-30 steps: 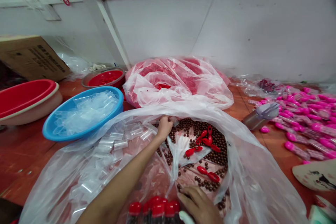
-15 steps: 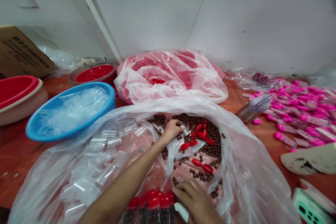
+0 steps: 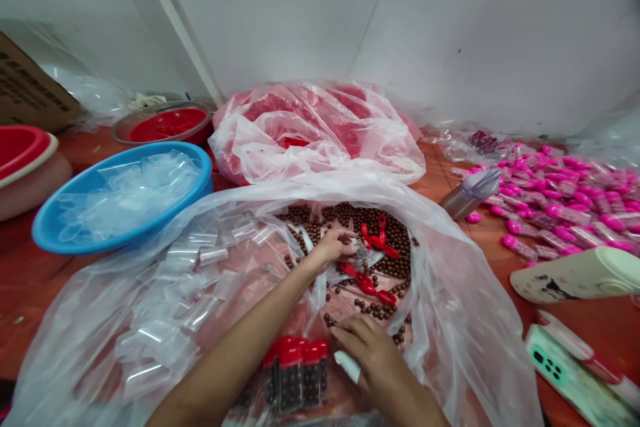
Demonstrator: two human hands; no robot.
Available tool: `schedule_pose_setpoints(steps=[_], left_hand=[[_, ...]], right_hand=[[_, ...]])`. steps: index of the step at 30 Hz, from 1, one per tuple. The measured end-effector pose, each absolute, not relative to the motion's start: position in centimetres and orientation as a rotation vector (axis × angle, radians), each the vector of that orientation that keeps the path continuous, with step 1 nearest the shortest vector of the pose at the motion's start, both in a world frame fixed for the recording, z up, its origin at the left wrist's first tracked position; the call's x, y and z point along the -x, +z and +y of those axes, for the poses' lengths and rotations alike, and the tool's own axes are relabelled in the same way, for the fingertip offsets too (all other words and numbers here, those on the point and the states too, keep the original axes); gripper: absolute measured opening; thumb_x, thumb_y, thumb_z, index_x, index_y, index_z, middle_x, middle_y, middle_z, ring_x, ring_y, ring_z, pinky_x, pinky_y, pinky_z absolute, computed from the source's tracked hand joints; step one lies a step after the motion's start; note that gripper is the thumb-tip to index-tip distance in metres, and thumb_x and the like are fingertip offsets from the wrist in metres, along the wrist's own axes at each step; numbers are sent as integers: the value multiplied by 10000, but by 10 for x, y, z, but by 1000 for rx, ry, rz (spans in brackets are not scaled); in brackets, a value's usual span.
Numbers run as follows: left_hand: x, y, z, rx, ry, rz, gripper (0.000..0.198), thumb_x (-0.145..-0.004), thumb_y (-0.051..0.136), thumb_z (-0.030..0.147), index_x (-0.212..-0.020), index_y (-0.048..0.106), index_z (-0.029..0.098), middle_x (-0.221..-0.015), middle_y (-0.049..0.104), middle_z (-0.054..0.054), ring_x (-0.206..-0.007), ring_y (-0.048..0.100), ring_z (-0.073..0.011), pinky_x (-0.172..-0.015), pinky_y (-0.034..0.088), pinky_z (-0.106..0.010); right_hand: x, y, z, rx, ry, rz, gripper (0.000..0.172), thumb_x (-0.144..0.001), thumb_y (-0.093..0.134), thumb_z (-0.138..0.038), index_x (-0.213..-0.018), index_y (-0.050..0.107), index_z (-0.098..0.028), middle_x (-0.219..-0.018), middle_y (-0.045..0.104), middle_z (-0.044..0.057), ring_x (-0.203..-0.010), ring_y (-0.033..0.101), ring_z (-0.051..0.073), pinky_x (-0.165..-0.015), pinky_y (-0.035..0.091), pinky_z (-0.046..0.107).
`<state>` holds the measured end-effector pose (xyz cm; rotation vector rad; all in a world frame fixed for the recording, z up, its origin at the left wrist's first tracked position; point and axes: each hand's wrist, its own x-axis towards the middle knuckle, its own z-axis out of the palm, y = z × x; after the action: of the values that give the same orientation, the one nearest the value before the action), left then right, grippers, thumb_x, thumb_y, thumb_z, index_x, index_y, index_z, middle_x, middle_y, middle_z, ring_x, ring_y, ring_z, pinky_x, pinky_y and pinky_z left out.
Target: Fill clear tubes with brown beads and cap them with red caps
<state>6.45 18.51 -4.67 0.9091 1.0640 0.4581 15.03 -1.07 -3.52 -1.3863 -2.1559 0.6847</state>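
My left hand (image 3: 336, 247) is closed round a clear tube (image 3: 358, 250) at the brown beads (image 3: 395, 233) inside a wide plastic bag. Just right of that tube lie red caps (image 3: 381, 240), and more red caps (image 3: 367, 283) rest below it. Nearer to me, my right hand (image 3: 367, 347) hovers low with its fingers bent but apart, white wrapping on one finger and nothing seen in its grasp. To its left stand several bead-filled tubes (image 3: 303, 377) with red tops. Loose clear tubes (image 3: 185, 260) are spread over the bag's left side.
At the left is a blue basin (image 3: 43, 223) of clear pieces, with red basins behind. A bag of red parts (image 3: 315, 120) lies against the wall. Pink-capped tubes (image 3: 560, 193), bottles (image 3: 565, 280) and a phone (image 3: 565, 367) are on the right.
The view has shifted slightly, moving the surroundings left and up. My left hand has moved a little right with the tube among the beads. The red caps near it lie differently.
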Motion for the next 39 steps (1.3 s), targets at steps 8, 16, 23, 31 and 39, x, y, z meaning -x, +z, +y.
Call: schedule_pose_setpoints(steps=[8,16,23,31,39], left_hand=[[-26,-23,156,-742,496,959,461,-628,703,24,-1073,623,119,-765,613,-29,-614,622,-120,-608,553,-268],[24,-11,105,-640,601,872,400,-636,699,34,-1012,612,142,-911,658,-70,-733,667,-147,-706,549,-257],[53,-3,68,-516,666,842,363,-648,689,34,-968,559,145,-979,665,-91,-829,673,-175,-782,540,-274],[61,-1,48,-488,739,832,411,-663,668,26,-1036,557,158,-1036,660,-91,-852,671,-176,-753,550,-262],[57,0,38,-474,688,793,378,-722,657,112,-1087,567,147,-1039,669,-120,-838,677,-195,-811,537,-319]], right_hand=[[-175,-27,-10,1547,593,-2080,391,-794,475,-49,-1123,572,-236,-1062,596,69,-1008,516,217,-857,445,371],[-202,-39,6,1778,393,-1971,338,-771,433,-65,-1027,598,-213,-980,610,60,-923,542,215,-793,447,350],[-199,-36,25,1827,305,-2009,333,-821,451,-149,-1124,582,-200,-1089,612,77,-962,537,223,-853,423,363],[-184,-42,39,1839,401,-1925,295,-803,517,-193,-1074,630,-167,-1008,644,110,-944,543,251,-872,399,403],[-169,-37,23,1697,676,-1668,361,-843,497,-315,-1165,596,-185,-1085,666,84,-954,625,218,-833,485,369]])
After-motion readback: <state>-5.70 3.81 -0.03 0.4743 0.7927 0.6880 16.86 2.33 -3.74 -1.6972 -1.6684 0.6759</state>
